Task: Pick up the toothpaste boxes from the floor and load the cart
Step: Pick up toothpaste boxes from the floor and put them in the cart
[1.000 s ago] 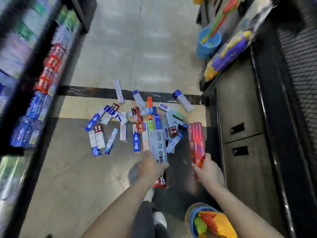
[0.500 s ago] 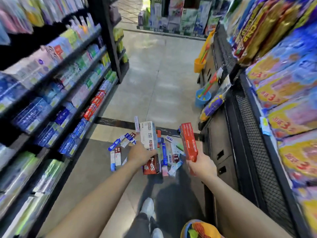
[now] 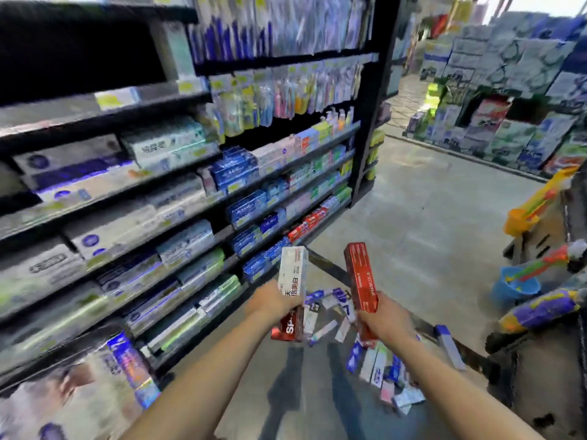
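My left hand (image 3: 274, 301) grips a white and red toothpaste box (image 3: 291, 281), held upright in front of me. My right hand (image 3: 382, 320) grips a red toothpaste box (image 3: 360, 279), also upright. Below and behind both hands, several toothpaste boxes (image 3: 378, 363) lie scattered on the tiled floor. The cart is not in view.
Shelves of boxed toothpaste and toothbrushes (image 3: 190, 192) run along my left. A dark display unit (image 3: 540, 369) with toy water guns and a blue bucket (image 3: 514, 285) stands on the right. Stacked tissue packs (image 3: 508, 115) fill the far end of the aisle.
Both hands have lifted their boxes higher while my view swung up and to the left, from the floor pile toward the left shelves.
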A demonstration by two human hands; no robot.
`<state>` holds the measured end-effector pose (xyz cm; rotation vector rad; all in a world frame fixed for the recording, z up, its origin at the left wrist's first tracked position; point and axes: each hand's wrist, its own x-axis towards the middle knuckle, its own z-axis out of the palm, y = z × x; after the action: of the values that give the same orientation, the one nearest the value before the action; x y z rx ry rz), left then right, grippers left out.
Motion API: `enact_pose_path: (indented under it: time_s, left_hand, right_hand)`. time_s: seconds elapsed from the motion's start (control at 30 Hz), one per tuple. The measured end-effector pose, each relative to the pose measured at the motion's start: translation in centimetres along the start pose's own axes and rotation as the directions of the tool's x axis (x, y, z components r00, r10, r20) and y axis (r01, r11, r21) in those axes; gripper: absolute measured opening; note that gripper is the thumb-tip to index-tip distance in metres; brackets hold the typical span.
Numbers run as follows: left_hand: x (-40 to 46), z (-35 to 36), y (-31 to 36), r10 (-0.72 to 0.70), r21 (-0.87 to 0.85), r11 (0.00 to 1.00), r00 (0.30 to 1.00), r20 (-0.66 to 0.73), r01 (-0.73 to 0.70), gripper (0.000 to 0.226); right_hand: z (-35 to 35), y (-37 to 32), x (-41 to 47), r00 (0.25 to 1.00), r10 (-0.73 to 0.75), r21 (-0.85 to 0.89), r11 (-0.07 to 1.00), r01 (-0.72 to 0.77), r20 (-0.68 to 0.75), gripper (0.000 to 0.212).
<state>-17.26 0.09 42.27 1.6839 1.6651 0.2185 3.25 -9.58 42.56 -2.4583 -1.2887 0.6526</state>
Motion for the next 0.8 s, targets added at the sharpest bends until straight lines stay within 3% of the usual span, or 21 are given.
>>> enact_pose_path:
  time_s: [0.3, 0.43, 0.63, 0.8]
  left_hand:
    - [-5.4, -14.1, -21.6, -0.257, -0.145, 0.962, 0.950, -0.180, 0.233, 0.067]
    - [-8.5, -18.2, -30.3, -0.325, -0.196, 0.938, 0.920, -0.219, 0.285, 0.051]
    - [-11.7, -19.8, -39.3, -0.459, -0.231, 0.882, 0.862, -0.214, 0.411, 0.052]
    - [-12.3, -18.3, -42.7, -0.531, -0.335, 0.819, 0.836, -0.136, 0.465, 0.048]
  right_hand:
    - [13.7, -20.2, -6.3, 0.942, -0.275, 0.029, 0.961, 0.274, 0.195, 0.035]
    - [20.5, -27.3, -11.9, 0.899, -0.322, -0.002, 0.941, 0.338, 0.297, 0.039]
    - [28.1, -32.1, -17.9, 0.841, -0.359, -0.040, 0.912, 0.409, 0.406, 0.038]
    - [31.0, -32.2, -19.2, 0.817, -0.326, -0.136, 0.890, 0.435, 0.476, 0.041]
